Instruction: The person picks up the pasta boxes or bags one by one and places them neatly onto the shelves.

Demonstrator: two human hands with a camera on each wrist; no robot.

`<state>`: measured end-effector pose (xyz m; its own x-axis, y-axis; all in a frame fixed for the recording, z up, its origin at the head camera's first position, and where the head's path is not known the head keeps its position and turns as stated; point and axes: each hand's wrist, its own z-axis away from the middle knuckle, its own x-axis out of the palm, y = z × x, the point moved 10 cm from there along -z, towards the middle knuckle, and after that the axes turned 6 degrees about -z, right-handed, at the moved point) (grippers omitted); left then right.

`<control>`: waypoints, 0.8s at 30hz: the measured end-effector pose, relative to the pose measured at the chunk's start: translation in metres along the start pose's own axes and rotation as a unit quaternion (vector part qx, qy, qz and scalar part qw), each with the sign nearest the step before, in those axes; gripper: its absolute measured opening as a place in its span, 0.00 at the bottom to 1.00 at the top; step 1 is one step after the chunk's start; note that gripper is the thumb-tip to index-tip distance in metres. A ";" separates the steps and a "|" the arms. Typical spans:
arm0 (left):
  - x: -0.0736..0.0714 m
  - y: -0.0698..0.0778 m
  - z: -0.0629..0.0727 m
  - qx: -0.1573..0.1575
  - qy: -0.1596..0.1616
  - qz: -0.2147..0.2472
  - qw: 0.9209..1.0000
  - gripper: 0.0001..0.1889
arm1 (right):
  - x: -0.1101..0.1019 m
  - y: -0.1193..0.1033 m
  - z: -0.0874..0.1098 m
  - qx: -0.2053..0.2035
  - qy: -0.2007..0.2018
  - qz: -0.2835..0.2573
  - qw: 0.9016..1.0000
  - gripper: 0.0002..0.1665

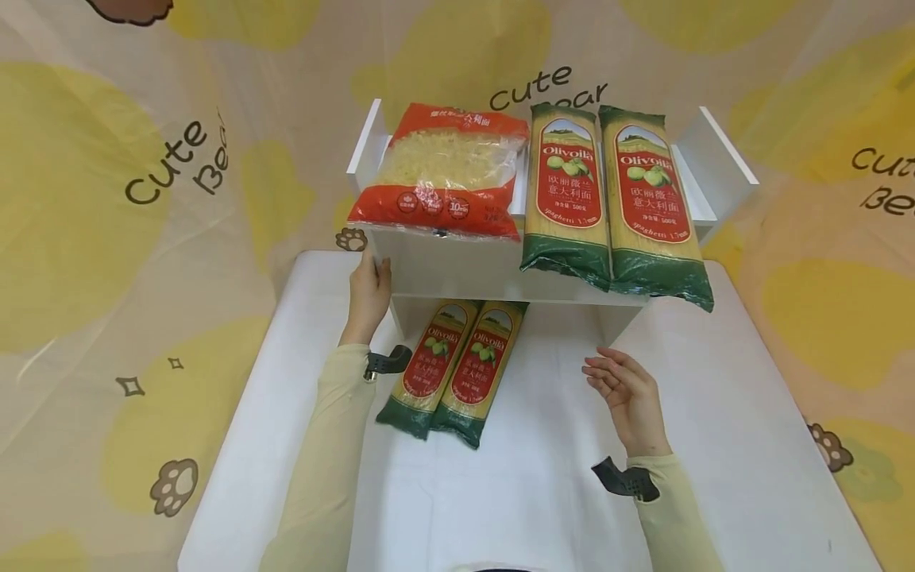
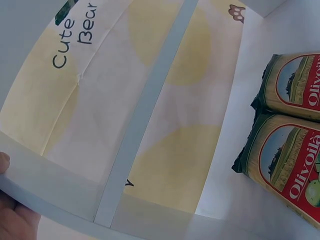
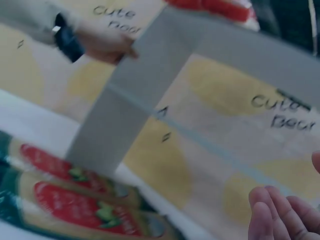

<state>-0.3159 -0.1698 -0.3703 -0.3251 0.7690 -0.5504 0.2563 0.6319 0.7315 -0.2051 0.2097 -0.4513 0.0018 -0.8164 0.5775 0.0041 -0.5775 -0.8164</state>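
Observation:
A white shelf (image 1: 457, 266) stands on the table. My left hand (image 1: 368, 294) grips its left side panel, with the thumb (image 2: 4, 163) on one face and the fingers (image 2: 19, 220) on the other. Off the shelf's right side panel, my right hand (image 1: 629, 393) hangs in the air, fingers loosely extended and nothing in it. On top of the shelf lie a red bag of short pasta (image 1: 443, 171) and two spaghetti packs, a left one (image 1: 568, 183) and a right one (image 1: 654, 199), whose lower ends overhang the front edge.
Two more spaghetti packs (image 1: 436, 357) lie side by side on the white table (image 1: 522, 492), partly under the shelf. A patterned cloth (image 1: 93, 238) hangs behind and around the table. Upright end panels (image 1: 722, 155) flank the shelf top.

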 end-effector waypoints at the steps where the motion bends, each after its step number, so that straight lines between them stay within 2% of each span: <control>1: 0.000 0.000 0.000 0.000 0.000 0.000 1.000 0.20 | -0.003 0.009 0.001 0.014 0.007 0.015 1.000 0.12; 7: 0.001 -0.001 -0.001 0.001 0.001 0.001 1.000 0.20 | -0.018 0.060 0.003 0.102 0.049 0.089 0.990 0.15; 12: 0.000 0.000 -0.002 0.006 0.005 0.003 1.000 0.19 | -0.022 0.092 0.003 0.155 0.069 0.121 0.978 0.20; 16: 0.000 0.000 -0.002 0.007 0.006 0.005 1.000 0.19 | -0.019 0.113 0.002 0.178 0.068 0.135 0.972 0.22; 24: 0.000 0.000 -0.001 0.001 0.001 0.004 1.000 0.21 | -0.013 0.146 -0.001 0.210 0.061 0.116 0.969 0.21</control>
<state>-0.3166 -0.1702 -0.3698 -0.3249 0.7738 -0.5438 0.2606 0.6260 0.7350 -0.2054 0.1356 -0.5781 -0.0661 -0.9333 0.3530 0.4235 -0.3465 -0.8370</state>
